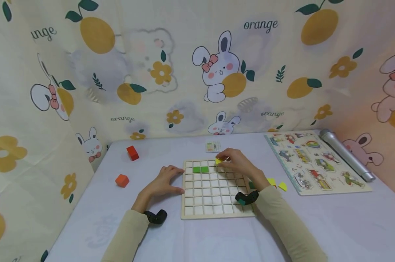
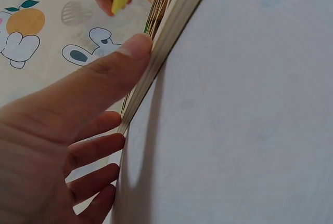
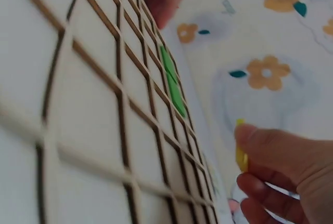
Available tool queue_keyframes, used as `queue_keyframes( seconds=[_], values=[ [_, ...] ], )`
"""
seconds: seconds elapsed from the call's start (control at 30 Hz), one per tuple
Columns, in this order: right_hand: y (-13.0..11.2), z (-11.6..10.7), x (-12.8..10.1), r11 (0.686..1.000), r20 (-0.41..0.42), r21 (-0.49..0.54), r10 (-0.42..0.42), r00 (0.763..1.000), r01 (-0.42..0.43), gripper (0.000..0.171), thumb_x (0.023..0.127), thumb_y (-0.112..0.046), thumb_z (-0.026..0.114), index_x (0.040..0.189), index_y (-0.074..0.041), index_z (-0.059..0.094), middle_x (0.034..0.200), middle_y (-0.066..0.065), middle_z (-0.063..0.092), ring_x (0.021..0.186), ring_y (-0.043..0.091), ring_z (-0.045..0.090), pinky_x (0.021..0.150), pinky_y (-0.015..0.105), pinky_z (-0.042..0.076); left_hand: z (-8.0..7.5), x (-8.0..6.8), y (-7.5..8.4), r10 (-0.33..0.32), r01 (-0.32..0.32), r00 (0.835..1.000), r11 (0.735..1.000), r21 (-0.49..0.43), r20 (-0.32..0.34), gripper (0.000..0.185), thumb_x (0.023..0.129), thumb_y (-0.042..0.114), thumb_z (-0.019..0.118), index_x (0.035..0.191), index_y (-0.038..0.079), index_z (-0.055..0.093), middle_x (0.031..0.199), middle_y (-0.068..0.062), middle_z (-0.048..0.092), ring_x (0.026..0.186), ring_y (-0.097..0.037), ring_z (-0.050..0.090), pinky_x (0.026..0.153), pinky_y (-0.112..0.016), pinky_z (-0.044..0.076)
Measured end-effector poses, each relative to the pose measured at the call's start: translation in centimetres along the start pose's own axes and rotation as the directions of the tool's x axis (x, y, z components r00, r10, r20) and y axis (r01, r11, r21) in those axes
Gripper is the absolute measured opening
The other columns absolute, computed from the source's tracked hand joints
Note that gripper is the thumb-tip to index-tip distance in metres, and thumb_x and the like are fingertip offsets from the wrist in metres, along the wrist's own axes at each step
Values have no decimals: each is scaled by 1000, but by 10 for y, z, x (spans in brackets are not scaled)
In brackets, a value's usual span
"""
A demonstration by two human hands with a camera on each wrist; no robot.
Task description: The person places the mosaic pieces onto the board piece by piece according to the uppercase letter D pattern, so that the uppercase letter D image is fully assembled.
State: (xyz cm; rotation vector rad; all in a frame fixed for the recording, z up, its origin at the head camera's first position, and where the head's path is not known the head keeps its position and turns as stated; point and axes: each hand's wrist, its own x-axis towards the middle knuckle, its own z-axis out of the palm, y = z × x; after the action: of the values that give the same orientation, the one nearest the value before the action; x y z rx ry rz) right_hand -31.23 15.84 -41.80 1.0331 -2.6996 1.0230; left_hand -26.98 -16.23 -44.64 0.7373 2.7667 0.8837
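A wooden grid board (image 1: 217, 217) lies on the table, and two green square tiles (image 1: 201, 169) sit side by side in its upper left cells. My left hand (image 1: 162, 182) rests against the board's left edge; in the left wrist view the thumb and fingertips touch that wooden edge (image 2: 171, 37). Over the far part of the board, my right hand (image 1: 238, 163) pinches a small yellow piece (image 3: 241, 154) between thumb and fingers. The right wrist view shows this piece held above the grid, apart from it.
Two red-orange blocks (image 1: 122, 181) lie at left. A small printed card (image 1: 213, 146) is behind the board. Yellow pieces (image 1: 283, 186) lie by the right forearm, partly hidden. A picture puzzle board (image 1: 315, 163) and a silver tube (image 1: 346, 154) stand at right.
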Motion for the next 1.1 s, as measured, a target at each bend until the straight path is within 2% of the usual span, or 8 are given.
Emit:
queue_keyframes(
  seconds=[0.2,0.43,0.67,0.9,1.1],
  values=[
    [-5,20,11,1000,45,4,25,999,-25,26,82,-12,70,106,-2,68,94,6,63,83,18,57,73,31,49,0,-2,-1,-5,5,1000,1000,0,-3,76,71,44,78,135,15,48,131,-6,45,117,-25,34,98,-47,34],
    [-3,31,12,997,54,-14,71,996,-71,25,81,-15,73,103,-4,70,93,5,63,83,17,57,73,31,48,0,-1,-2,-9,9,1000,1000,1,2,76,71,44,78,135,16,48,132,-6,45,117,-25,33,98,-47,34],
    [4,33,8,999,27,-10,54,998,-53,23,82,-14,72,102,-5,69,96,5,61,85,19,58,74,33,48,0,0,-2,-16,16,1000,1000,-3,2,76,70,44,78,135,17,48,131,-5,45,117,-24,33,98,-45,34],
    [6,34,9,997,30,1,83,996,-83,24,82,-18,72,103,-7,70,92,2,62,79,13,55,70,28,46,0,0,0,-20,20,1000,1000,-12,2,76,70,43,79,135,16,48,131,-5,45,117,-24,33,98,-46,34],
    [3,26,5,999,24,13,40,999,-41,24,84,-16,70,105,-5,69,95,6,60,80,15,55,69,28,47,0,-1,0,-17,17,1000,1000,-20,-6,75,71,42,79,134,15,49,131,-5,46,116,-24,33,97,-46,34]
  ],
)
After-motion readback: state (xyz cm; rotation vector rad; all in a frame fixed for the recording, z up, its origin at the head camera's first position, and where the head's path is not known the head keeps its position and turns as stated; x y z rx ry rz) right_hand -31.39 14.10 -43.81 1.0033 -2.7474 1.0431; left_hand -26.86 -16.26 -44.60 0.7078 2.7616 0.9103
